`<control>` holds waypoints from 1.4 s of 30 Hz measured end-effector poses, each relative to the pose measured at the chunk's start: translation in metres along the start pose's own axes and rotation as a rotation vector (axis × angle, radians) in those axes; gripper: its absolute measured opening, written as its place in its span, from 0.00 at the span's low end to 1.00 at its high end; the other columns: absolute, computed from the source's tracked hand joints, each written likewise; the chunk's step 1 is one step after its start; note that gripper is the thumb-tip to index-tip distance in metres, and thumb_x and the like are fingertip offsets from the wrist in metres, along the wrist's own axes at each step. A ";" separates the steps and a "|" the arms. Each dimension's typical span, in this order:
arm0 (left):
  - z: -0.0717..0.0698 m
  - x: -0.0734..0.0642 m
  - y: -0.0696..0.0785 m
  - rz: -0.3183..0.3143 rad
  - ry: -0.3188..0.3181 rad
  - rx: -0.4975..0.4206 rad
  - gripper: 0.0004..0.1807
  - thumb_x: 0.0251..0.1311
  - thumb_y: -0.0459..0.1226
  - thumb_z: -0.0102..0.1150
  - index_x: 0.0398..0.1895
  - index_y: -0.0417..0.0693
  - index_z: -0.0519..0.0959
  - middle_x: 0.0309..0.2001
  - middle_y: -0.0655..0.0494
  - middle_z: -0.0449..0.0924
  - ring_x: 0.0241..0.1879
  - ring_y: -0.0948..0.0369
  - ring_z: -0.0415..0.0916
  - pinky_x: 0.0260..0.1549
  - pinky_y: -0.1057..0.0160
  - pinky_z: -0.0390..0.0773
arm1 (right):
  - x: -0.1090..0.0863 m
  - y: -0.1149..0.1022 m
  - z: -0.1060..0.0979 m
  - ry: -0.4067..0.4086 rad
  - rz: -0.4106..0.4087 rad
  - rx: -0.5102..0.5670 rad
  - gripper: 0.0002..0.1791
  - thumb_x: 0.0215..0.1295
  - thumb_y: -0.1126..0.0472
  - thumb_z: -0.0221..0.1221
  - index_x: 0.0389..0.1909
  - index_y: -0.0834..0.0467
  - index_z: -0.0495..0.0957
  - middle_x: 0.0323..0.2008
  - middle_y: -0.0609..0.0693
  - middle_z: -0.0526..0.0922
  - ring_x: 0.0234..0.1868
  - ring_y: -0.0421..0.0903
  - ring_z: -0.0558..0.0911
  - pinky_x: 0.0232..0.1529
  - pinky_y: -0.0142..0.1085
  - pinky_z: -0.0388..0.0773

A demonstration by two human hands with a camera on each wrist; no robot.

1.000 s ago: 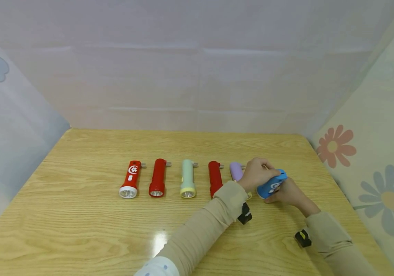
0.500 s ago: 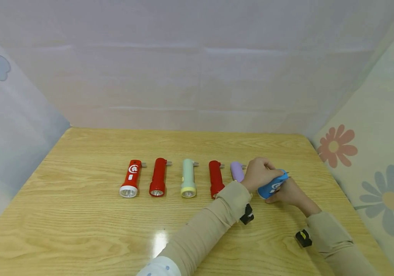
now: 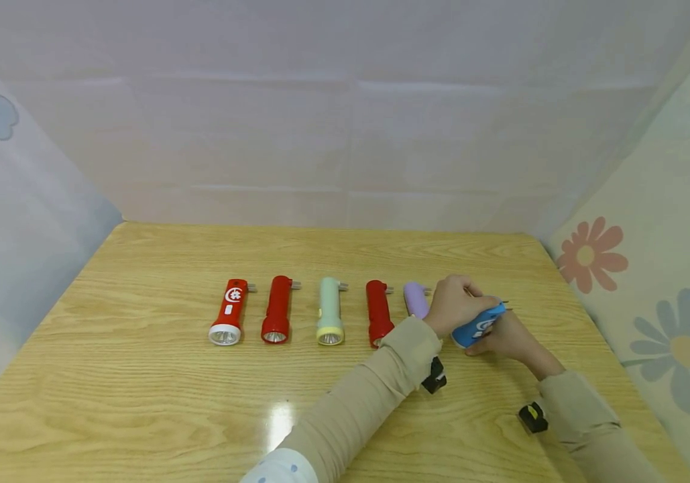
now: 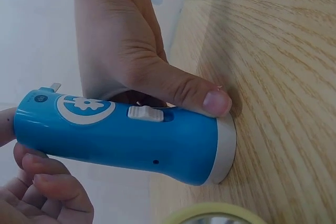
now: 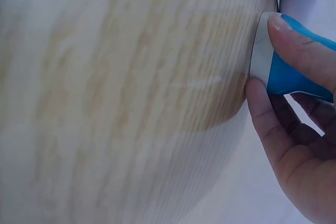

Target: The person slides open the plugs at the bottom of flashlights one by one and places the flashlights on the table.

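Note:
Both hands hold a blue flashlight (image 3: 476,327) at the right of the row. My left hand (image 3: 453,306) pinches its tail end; in the left wrist view its curled fingers (image 4: 58,187) lie below the blue barrel. Metal plug prongs (image 4: 56,86) stick out near that end. My right hand (image 3: 509,335) grips the wide head, its thumb (image 4: 184,88) along the barrel near the white rim (image 5: 261,51). A white slide switch (image 4: 146,113) faces the left wrist camera. The flashlight is tilted, head down near the tabletop; whether it touches the wood I cannot tell.
On the wooden table (image 3: 139,402) lie a red flashlight with white head (image 3: 230,312), two red flashlights (image 3: 277,308) (image 3: 377,312), a mint one (image 3: 329,308) and a purple one (image 3: 416,300) partly behind my left hand. A patterned wall sheet (image 3: 652,302) borders the right.
The metal prongs now show out of the blue flashlight's tail end, where one second ago none were visible. Both hands stay almost in place; the view has shifted slightly.

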State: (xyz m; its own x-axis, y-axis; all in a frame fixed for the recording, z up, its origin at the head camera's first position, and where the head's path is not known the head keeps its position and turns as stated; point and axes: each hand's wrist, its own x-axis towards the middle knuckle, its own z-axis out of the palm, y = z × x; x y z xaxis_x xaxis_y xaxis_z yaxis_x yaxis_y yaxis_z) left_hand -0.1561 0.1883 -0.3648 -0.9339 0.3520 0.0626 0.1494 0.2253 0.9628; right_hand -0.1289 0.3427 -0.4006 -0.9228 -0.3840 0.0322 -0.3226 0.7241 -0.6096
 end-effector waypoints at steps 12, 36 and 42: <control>-0.003 0.004 0.002 -0.017 -0.007 0.010 0.09 0.51 0.41 0.65 0.21 0.46 0.80 0.20 0.64 0.72 0.20 0.68 0.68 0.19 0.72 0.70 | -0.004 0.002 -0.001 -0.053 0.139 0.128 0.48 0.41 0.61 0.72 0.60 0.75 0.55 0.46 0.68 0.74 0.44 0.61 0.76 0.39 0.44 0.77; -0.007 0.013 -0.004 -0.112 0.015 -0.041 0.11 0.56 0.43 0.61 0.21 0.48 0.81 0.21 0.64 0.74 0.21 0.68 0.69 0.19 0.70 0.70 | -0.007 0.002 -0.007 -0.172 0.195 0.197 0.23 0.47 0.61 0.68 0.42 0.70 0.75 0.35 0.54 0.80 0.38 0.49 0.78 0.38 0.35 0.76; -0.009 0.014 -0.007 -0.076 -0.005 -0.042 0.12 0.56 0.46 0.60 0.27 0.47 0.83 0.23 0.64 0.75 0.23 0.68 0.70 0.21 0.70 0.71 | -0.007 0.003 -0.009 -0.207 0.184 0.234 0.25 0.50 0.61 0.67 0.45 0.73 0.72 0.37 0.56 0.80 0.38 0.49 0.79 0.38 0.33 0.76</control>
State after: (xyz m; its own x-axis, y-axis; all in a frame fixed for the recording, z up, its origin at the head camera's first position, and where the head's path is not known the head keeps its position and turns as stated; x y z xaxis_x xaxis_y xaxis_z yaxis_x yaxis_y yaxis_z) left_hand -0.1736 0.1832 -0.3682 -0.9405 0.3396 -0.0124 0.0640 0.2130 0.9750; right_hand -0.1253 0.3524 -0.3953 -0.8910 -0.3847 -0.2413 -0.0760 0.6502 -0.7560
